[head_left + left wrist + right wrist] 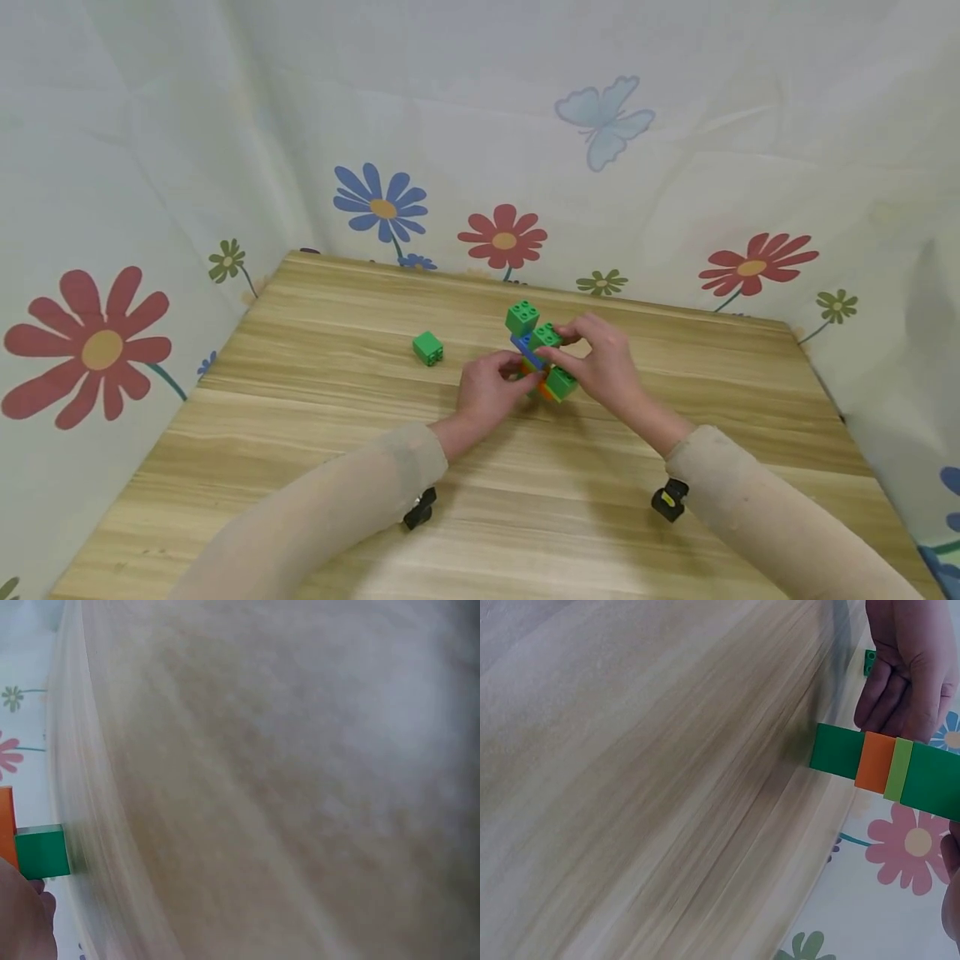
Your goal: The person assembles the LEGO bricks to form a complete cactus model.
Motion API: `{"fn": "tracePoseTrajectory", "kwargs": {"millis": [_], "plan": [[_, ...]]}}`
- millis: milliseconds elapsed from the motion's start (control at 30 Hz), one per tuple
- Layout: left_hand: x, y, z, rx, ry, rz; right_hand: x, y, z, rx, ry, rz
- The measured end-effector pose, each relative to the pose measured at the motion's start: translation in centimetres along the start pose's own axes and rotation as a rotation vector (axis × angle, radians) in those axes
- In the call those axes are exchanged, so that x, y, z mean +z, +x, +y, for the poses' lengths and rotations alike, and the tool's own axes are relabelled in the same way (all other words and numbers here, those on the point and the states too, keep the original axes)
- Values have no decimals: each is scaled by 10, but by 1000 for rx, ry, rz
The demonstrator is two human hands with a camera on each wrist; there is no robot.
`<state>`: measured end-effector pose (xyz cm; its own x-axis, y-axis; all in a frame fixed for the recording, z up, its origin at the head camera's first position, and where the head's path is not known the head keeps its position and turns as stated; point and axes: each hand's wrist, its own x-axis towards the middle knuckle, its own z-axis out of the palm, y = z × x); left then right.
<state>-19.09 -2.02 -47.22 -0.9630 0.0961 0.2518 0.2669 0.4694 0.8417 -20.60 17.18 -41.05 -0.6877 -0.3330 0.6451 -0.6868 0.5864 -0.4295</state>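
Observation:
A small structure of toy building bricks stands on the table between the two hands. It has a blue brick (528,350) across the top, with one green brick (522,318) at its far end. My right hand (603,358) pinches another green brick (546,336) on the blue one between thumb and fingers. From the left, my left hand (487,387) holds the structure lower down. In the right wrist view, a green bottom brick (836,750), an orange layer (874,763), a thin lime layer (898,769) and a further green brick (932,780) are stacked. The fingers hide part of it.
A loose green brick (428,348) lies on its side on the wooden table (337,333), left of the structure. A flower-printed curtain (450,125) rises behind the table's far edge and along both sides. Black wrist devices (670,500) hang under the sleeves.

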Motion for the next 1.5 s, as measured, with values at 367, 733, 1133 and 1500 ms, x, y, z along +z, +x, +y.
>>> {"fn": "tracePoseTrajectory", "kwargs": {"millis": [367, 733, 1133, 1500], "plan": [[-4, 2, -2, -2, -9, -1, 3, 3, 0, 1, 14, -12], [-1, 1, -3, -31, -5, -37, -8, -7, 0, 95, 43, -85], [-1, 1, -1, -51, -18, -38, -31, -19, -3, 214, 109, -123], [-1, 1, -1, -51, -16, -34, -40, -45, 0, 284, 113, -144]]}}
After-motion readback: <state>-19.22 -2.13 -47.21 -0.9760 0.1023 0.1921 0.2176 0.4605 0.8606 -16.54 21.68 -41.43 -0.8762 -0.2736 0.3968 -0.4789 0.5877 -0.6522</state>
